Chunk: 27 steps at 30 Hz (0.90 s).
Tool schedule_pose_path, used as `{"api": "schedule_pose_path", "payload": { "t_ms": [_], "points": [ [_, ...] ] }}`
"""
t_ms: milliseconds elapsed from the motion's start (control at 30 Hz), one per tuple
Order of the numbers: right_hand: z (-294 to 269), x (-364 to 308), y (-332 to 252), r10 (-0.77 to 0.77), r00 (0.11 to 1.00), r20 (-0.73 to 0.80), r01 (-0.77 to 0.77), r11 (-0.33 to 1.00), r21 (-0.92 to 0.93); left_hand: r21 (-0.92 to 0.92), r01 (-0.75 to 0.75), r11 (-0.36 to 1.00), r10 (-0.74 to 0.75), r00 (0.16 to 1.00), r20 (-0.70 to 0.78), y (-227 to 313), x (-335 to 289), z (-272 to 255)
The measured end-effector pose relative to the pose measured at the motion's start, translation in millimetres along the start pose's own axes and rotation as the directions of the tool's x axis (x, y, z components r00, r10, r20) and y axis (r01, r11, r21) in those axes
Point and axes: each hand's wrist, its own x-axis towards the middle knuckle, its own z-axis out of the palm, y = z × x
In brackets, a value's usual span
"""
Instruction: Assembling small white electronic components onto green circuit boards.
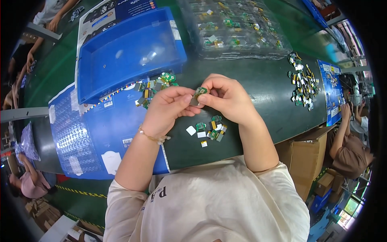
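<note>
Fingertips of both your hands meet on one small green board (pixel 200 92), held up above the dark green table (pixel 258 80). Your left hand (pixel 166 109) pinches the board's lower left end between thumb and forefinger, closed tight on it; your right hand (pixel 226 97) closes on its upper right end the same way, fingers curled over the top. A grey piece hangs at the board's lower end, but you cannot tell whether it is joined to the board.

Just below the grip, a small cluster of parts (pixel 209 132) lies on the table: green boards, white squares and yellow-tipped bits, some touching. Just left of the grip and a little higher, another heap of boards (pixel 155 88) sits at the edge of a blue tray (pixel 133 52), which stands on a blue printed sheet (pixel 96 133). Beyond the grip, clear trays (pixel 238 28) hold more boards in rows. Well to the right lies a loose pile of parts (pixel 303 82). A bead bracelet (pixel 152 138) circles your left wrist. At the far right, past the table's edge, another person (pixel 350 141) sits beside cardboard boxes (pixel 306 161).
</note>
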Motion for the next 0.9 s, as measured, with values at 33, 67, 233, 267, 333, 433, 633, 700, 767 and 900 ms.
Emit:
{"api": "schedule_pose_path", "payload": {
  "t_ms": [33,67,233,267,333,433,633,700,767,900],
  "points": [
    [1.2,0.2,0.3,0.046,0.999,-0.012,-0.045,0.999,0.022,0.004,0.001,1.000,-0.001,1.000,-0.008,-0.6,0.1,-0.7],
    [2.1,0.4,0.6,0.091,0.996,-0.024,-0.090,0.995,0.045,0.007,0.002,1.000,-0.001,1.000,-0.016,-0.8,0.2,-1.2],
    [4.5,-0.2,3.4,0.068,0.996,-0.051,-0.066,0.997,0.045,0.002,0.001,1.000,-0.001,1.000,-0.021,-0.5,0.3,-0.8],
    [5.0,-0.5,3.4,0.050,0.996,-0.068,-0.048,0.998,0.031,-0.005,0.004,1.000,-0.004,1.000,-0.031,-0.6,0.4,-0.3],
    [6.6,-0.9,0.3,0.025,0.996,-0.089,-0.025,1.000,-0.004,-0.010,0.016,1.000,-0.017,0.999,-0.041,-0.4,0.6,-0.4],
    [7.9,-1.3,-2.1,-0.008,0.993,-0.117,0.002,0.999,-0.051,-0.031,0.023,0.999,-0.024,0.999,-0.034,-0.5,0.8,-2.4],
    [9.3,-1.6,-3.6,-0.061,0.987,-0.150,0.044,0.993,-0.111,-0.040,0.013,0.999,-0.014,0.999,-0.034,-1.0,1.1,-2.5],
    [10.0,-1.6,-3.7,-0.067,0.985,-0.158,0.050,0.993,-0.109,-0.038,0.012,0.999,-0.013,0.999,-0.041,-0.2,0.9,-1.8],
    [10.7,-1.6,-3.8,-0.089,0.981,-0.171,0.064,0.987,-0.145,-0.033,0.015,0.999,-0.017,0.999,-0.051,0.5,0.7,-1.5],
    [13.0,-1.3,-2.3,-0.124,0.972,-0.198,0.087,0.978,-0.189,-0.046,0.020,0.999,-0.022,0.998,-0.058,0.3,0.8,-0.8]
  ]
}}
